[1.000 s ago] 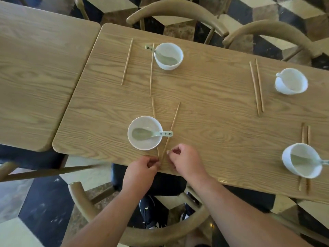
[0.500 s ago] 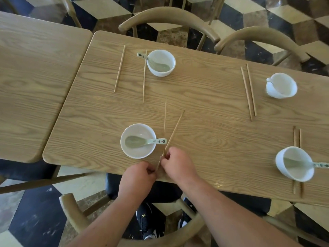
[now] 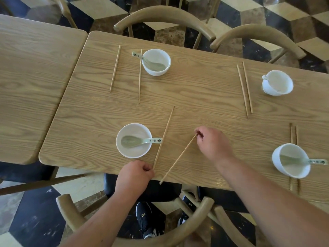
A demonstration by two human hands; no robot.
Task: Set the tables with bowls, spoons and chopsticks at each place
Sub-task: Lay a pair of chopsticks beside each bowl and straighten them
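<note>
Now the hands have split apart: left hand pinches the near end of the first chopstick, just right of the bowl. Right hand pinches the far tip of the second chopstick, further right. Pair lies splayed, so this place isn't finished.

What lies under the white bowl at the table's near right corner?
A pair of chopsticks passes under that bowl, showing beyond its far and near sides. Their middle stretch is covered.
</note>
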